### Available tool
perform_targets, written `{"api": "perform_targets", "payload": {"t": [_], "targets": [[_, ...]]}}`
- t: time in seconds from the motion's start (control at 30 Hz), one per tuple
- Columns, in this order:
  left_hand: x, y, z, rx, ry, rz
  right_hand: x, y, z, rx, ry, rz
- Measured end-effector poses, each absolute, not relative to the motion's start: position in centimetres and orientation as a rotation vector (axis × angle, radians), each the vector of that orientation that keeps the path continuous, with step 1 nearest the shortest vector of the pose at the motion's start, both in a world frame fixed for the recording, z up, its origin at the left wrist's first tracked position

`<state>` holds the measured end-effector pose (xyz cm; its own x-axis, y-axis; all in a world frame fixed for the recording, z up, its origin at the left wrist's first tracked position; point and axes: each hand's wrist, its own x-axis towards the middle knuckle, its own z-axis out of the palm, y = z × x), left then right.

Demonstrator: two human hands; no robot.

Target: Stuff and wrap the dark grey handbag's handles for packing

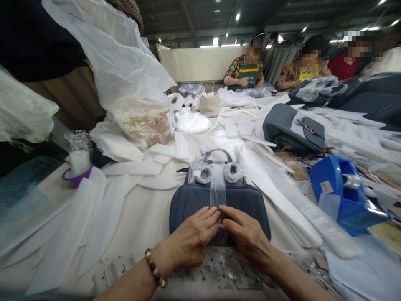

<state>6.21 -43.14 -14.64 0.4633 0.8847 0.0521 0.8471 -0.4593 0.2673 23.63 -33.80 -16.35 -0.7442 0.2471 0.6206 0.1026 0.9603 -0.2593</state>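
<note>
A dark blue-grey backpack (pixel 184 205) lies on the table before me, its looped handle pointing away. Wrapped strap rolls sit on its far part, and a translucent strip (pixel 217 190) runs down its middle. The fingers of my left hand (pixel 194 234) lie stretched out on the bag at the strip's near end. My right hand (pixel 247 234) touches the same spot from the other side, index finger extended and the other fingers bent. Both hands partly hide the bag's near side. Under my wrists is a printed clear plastic bag (pixel 225 267).
White foam pieces (pixel 109 205) cover much of the table. At right are a blue tape dispenser (pixel 335 188) and another dark backpack (pixel 291 125). A purple tape holder (pixel 77 175) stands left, near a plastic-draped bundle (pixel 147 125). Several people work across the table.
</note>
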Motion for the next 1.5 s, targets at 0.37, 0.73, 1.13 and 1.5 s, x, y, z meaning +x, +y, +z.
{"api": "perform_targets", "payload": {"t": [0.37,0.73,1.13,1.5], "targets": [[4.6,-39.2,-12.4,2.304,1.648,0.416,23.3,-33.6,-17.5,-0.226,-2.474,0.141],[5.0,-37.7,-11.7,2.605,1.758,0.083,23.4,-33.6,-17.5,-0.235,-2.480,0.208],[5.5,-37.4,-11.8,2.554,1.739,-0.109,24.5,-34.3,-17.0,-0.138,-2.402,0.263],[5.2,-37.0,-11.8,2.483,1.716,-0.062,23.5,-35.3,-15.1,-0.145,-2.411,0.316]]}}
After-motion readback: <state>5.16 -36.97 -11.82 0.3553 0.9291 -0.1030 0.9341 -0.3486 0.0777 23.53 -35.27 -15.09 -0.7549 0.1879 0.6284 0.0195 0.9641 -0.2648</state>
